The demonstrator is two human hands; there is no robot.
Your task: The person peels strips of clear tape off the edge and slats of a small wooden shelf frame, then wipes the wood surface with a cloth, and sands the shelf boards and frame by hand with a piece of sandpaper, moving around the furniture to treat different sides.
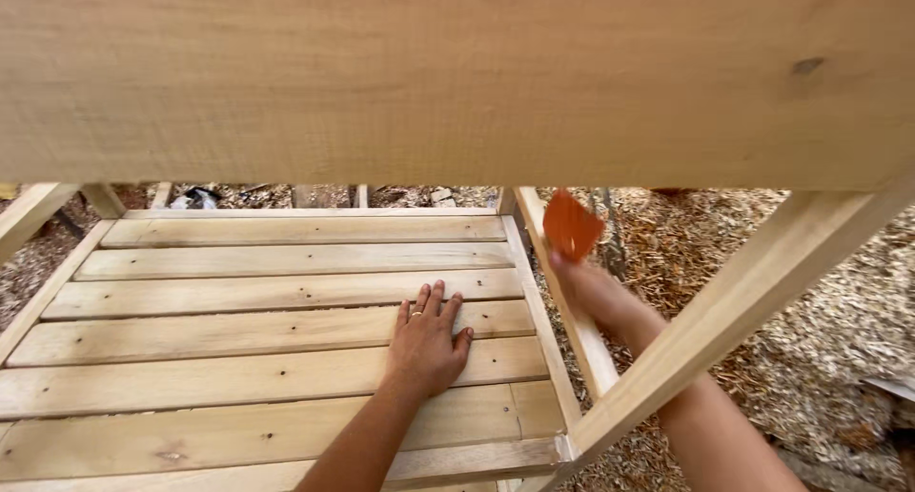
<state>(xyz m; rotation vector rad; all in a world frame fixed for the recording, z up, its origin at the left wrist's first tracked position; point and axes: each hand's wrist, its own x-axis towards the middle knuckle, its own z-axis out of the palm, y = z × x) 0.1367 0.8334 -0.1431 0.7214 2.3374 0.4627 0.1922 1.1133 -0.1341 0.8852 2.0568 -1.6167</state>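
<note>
A broad pale wooden board [457,72] spans the top of the view, above a slatted wooden shelf [238,339] framed by slanting rails, with wood shavings [762,292] on the ground to the right. The left hand [429,344] lies flat and open, palm down on the slats, holding nothing. The right hand [586,287] reaches past the side rail [562,292], fingers closed on a small orange sheet [572,225] raised just under the board.

Wood shavings [820,339] covering the ground, dark debris [195,197] beyond the frame's far edge
</note>
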